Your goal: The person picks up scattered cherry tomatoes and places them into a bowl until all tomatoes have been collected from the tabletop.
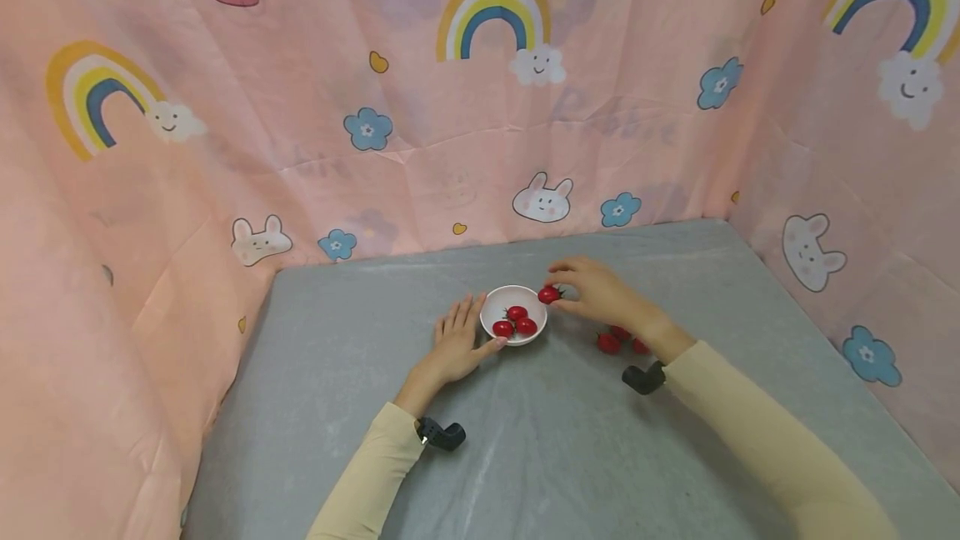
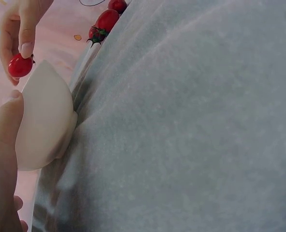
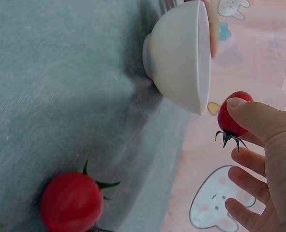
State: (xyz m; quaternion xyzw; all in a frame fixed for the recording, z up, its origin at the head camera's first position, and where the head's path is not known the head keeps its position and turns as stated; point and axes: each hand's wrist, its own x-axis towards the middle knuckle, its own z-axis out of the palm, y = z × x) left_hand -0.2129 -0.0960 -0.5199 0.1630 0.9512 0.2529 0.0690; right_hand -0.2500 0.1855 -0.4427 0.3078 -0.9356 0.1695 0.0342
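A small white bowl (image 1: 534, 307) stands on the grey cloth with three cherry tomatoes (image 1: 517, 313) inside. My left hand (image 1: 454, 346) rests against the bowl's left side, fingers fairly straight and thumb at the near rim. At the bowl's right rim, my right hand (image 1: 596, 290) pinches a cherry tomato (image 1: 549, 295) between thumb and fingers. In the right wrist view that tomato (image 3: 235, 116) shows its green stem, held apart from the bowl (image 3: 179, 55); the other fingers are loosely spread.
Several more cherry tomatoes (image 1: 608, 343) lie on the grey cloth (image 1: 570, 457), partly hidden under my right forearm. A pink patterned curtain (image 1: 420, 165) hangs behind and along both sides. Each wrist wears a black camera mount (image 1: 444, 435).
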